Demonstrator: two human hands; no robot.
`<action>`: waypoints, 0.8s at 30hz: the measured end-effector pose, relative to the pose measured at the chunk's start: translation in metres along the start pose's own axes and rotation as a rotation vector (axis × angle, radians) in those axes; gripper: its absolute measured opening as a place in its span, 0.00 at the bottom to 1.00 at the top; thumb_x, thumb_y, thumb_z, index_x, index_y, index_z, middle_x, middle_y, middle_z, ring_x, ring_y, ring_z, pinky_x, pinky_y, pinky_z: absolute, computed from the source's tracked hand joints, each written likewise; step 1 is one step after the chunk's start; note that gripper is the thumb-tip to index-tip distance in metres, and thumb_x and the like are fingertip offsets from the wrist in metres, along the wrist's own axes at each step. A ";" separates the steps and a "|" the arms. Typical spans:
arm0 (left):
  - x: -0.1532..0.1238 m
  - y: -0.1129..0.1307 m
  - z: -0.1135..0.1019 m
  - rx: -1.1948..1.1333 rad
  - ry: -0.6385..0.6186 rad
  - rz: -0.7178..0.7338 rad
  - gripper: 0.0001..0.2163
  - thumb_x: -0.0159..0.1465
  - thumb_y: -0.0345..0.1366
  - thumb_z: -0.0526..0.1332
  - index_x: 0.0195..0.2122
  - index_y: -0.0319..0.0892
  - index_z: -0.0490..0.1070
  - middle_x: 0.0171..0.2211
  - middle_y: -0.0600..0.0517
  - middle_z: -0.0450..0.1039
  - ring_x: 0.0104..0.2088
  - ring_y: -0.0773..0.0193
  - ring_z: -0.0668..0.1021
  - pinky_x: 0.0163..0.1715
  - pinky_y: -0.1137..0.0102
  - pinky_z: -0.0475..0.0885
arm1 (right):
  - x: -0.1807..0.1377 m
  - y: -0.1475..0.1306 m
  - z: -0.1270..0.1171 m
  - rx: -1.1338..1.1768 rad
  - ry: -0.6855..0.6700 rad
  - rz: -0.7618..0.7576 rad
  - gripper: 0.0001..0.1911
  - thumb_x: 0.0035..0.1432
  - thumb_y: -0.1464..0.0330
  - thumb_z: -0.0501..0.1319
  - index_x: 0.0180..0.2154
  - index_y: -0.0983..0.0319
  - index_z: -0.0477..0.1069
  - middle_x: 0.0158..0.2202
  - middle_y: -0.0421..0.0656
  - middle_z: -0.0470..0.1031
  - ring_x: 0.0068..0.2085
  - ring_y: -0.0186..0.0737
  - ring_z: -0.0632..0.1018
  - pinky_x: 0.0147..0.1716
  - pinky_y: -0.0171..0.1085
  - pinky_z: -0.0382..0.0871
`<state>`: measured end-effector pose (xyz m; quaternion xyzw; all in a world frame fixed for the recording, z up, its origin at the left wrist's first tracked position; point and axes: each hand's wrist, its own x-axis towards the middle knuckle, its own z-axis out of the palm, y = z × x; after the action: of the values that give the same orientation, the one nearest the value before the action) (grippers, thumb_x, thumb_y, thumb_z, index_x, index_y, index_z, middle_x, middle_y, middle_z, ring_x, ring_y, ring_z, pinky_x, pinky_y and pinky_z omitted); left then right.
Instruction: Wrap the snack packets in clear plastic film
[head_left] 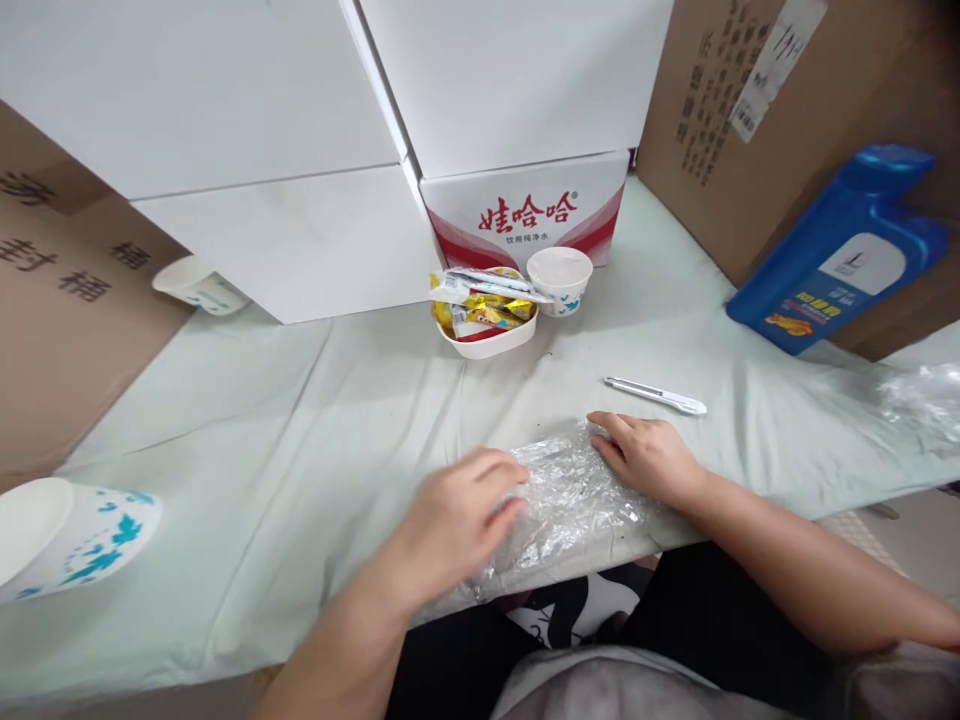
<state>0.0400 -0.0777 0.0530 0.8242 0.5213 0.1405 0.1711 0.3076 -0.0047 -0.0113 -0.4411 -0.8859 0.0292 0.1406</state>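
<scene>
A crumpled sheet of clear plastic film (566,490) lies at the table's front edge, in front of my body. My left hand (465,515) is over its left side, thumb and fingers apart and slightly blurred; whether it touches the film I cannot tell. At the upper right corner of the film rests my right hand (651,458), its fingers stretched out and parted. Just beyond that hand lies a white utility knife (655,395).
A white bowl (491,347) of wrapped snacks stands beside a paper cup (561,280), before white boxes (285,245). More paper cups (112,535) are at left. A blue bottle (840,250) stands at right by a cardboard box (720,120). More clear film (926,400) lies far right.
</scene>
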 end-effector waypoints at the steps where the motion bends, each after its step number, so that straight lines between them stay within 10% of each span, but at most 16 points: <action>1: 0.002 0.005 0.007 0.005 -0.094 0.024 0.14 0.62 0.35 0.61 0.50 0.49 0.69 0.50 0.50 0.71 0.49 0.57 0.75 0.47 0.64 0.72 | 0.000 0.002 -0.001 -0.013 -0.005 0.019 0.16 0.67 0.64 0.50 0.51 0.63 0.69 0.35 0.46 0.80 0.31 0.42 0.79 0.28 0.36 0.65; 6: 0.010 0.003 0.024 0.149 -0.211 -0.098 0.33 0.48 0.42 0.74 0.55 0.50 0.66 0.58 0.46 0.64 0.54 0.48 0.70 0.50 0.59 0.70 | 0.001 0.020 -0.014 -0.133 0.167 0.222 0.13 0.65 0.66 0.52 0.46 0.62 0.72 0.37 0.48 0.78 0.34 0.46 0.78 0.32 0.40 0.68; 11: 0.011 -0.005 0.013 0.123 -0.232 -0.105 0.35 0.45 0.44 0.75 0.56 0.49 0.67 0.57 0.46 0.65 0.54 0.48 0.70 0.51 0.58 0.69 | 0.000 0.017 -0.020 0.052 0.265 0.021 0.14 0.66 0.65 0.53 0.47 0.62 0.72 0.42 0.51 0.75 0.45 0.51 0.74 0.45 0.47 0.70; 16: 0.012 -0.019 0.006 0.121 -0.209 -0.163 0.33 0.48 0.43 0.74 0.55 0.48 0.69 0.59 0.46 0.64 0.58 0.47 0.68 0.55 0.57 0.67 | 0.004 0.009 -0.006 0.037 0.086 -0.024 0.15 0.67 0.68 0.49 0.43 0.63 0.73 0.36 0.50 0.74 0.39 0.48 0.74 0.41 0.46 0.70; 24: 0.016 -0.026 0.002 0.073 -0.006 -0.056 0.12 0.63 0.38 0.61 0.47 0.44 0.70 0.56 0.45 0.65 0.56 0.52 0.69 0.55 0.58 0.65 | 0.002 0.030 -0.029 0.089 0.379 0.099 0.14 0.66 0.63 0.54 0.47 0.62 0.72 0.46 0.53 0.72 0.48 0.53 0.71 0.48 0.50 0.66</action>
<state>0.0265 -0.0528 0.0412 0.8153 0.5486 0.1141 0.1463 0.3371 0.0131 0.0116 -0.4751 -0.8187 -0.0083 0.3224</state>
